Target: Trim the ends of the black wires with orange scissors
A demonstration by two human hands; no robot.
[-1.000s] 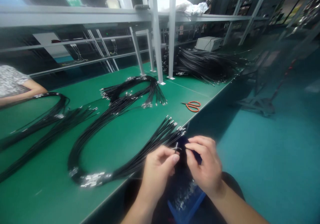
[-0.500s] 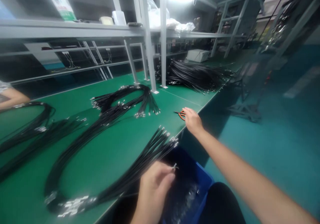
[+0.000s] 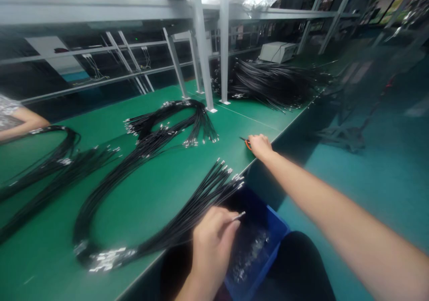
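Note:
Low over the blue bin, my left hand (image 3: 214, 231) is closed in a pinch, with a small silver metal-tipped piece (image 3: 240, 215) sticking out beyond thumb and forefinger. Whether it belongs to a cable is hidden by the fingers. Beside this hand, a bundle of thin black cables (image 3: 182, 222) with silver ends curves along the table's edge. My right hand (image 3: 261, 146) is farther off at the table edge, its fingers closed over small orange-handled pliers (image 3: 248, 144). Their dark tips point left, and most of the handles are covered.
Small silver bits lie in the blue bin (image 3: 279, 220) by my leg. More black cable bundles (image 3: 157, 135) rest on the green table (image 3: 140, 202). A large cable pile (image 3: 271, 82) lies beyond the shelf posts (image 3: 203, 59). Another person's arm (image 3: 27, 124) is at far left.
My right hand has closed farther over the pliers, hiding more of the orange handles. The left hand still pinches the silver piece, which now shows more clearly. The view has tilted down.

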